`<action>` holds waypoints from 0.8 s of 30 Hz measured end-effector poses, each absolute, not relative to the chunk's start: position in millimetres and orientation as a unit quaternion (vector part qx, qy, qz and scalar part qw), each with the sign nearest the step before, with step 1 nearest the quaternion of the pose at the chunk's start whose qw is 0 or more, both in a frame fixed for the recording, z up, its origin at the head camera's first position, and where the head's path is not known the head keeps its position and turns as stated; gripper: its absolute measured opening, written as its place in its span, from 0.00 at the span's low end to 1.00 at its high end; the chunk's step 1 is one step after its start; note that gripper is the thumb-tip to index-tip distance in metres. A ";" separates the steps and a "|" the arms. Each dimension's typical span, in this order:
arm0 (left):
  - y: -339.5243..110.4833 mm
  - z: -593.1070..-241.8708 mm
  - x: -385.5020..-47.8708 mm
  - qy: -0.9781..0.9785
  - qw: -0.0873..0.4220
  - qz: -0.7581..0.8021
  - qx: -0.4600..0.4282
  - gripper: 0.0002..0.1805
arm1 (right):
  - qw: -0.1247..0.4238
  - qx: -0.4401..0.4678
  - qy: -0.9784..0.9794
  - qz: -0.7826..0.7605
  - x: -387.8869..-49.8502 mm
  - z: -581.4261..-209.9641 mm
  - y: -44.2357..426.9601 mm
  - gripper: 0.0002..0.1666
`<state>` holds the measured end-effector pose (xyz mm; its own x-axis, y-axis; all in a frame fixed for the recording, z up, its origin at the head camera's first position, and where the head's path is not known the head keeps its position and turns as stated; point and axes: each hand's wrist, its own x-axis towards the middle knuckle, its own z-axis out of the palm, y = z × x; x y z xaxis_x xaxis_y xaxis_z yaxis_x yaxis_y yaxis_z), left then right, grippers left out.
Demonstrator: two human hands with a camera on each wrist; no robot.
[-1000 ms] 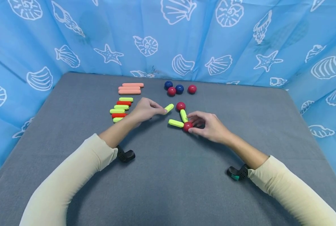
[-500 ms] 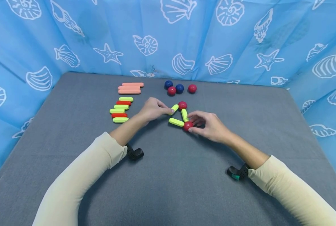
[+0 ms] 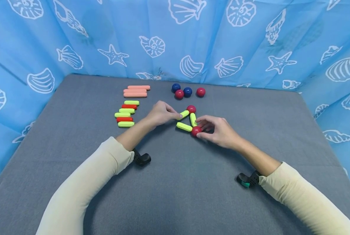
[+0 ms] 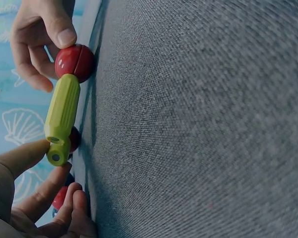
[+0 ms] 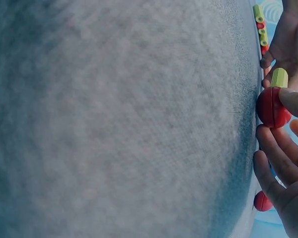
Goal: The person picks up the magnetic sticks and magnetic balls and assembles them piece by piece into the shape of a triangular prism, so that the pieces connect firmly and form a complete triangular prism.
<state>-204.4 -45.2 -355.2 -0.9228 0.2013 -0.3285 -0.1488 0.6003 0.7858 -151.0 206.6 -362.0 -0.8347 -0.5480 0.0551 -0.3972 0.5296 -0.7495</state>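
Observation:
In the head view my left hand [image 3: 161, 114] pinches a short yellow-green magnetic stick [image 3: 184, 114] between thumb and finger. The stick's far end meets a red ball [image 3: 191, 109]. A second yellow-green stick [image 3: 193, 119] joins that ball to a nearer red ball [image 3: 196, 131], which my right hand [image 3: 219, 132] holds with thumb and fingers. From the nearer ball another yellow-green stick [image 3: 184, 126] points left, its other end free. Round grey insets show in the stick ends in the left wrist view. In the right wrist view the thumb presses the red ball [image 5: 271, 106].
Left of the hands lies a column of yellow-green and red sticks [image 3: 125, 119]. Behind it are 3 longer salmon sticks [image 3: 135, 95]. Blue balls [image 3: 188, 91] and red balls [image 3: 201, 92] sit near the back of the grey table [image 3: 175, 189]. A shell-patterned blue curtain [image 3: 151, 29] hangs behind.
My left hand has moved right, bringing its stick against the far red ball. That ball has shifted slightly right, and the joining stick has tilted a little. My right hand stays on the nearer ball.

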 end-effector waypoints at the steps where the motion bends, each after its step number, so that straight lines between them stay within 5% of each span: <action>1: -44.9 -354.8 -204.3 0.873 0.196 0.447 0.015 0.15 | 0.094 -0.271 0.870 -0.402 -151.1 -361.8 206.9 0.28; 11: -46.0 -355.2 -213.3 0.872 0.194 0.448 0.048 0.15 | 0.092 -0.273 0.869 -0.403 -151.5 -363.4 209.1 0.27; 24: -38.3 -368.3 -260.3 0.892 0.024 0.439 0.107 0.23 | 0.093 -0.266 0.872 -0.401 -151.7 -362.6 206.9 0.27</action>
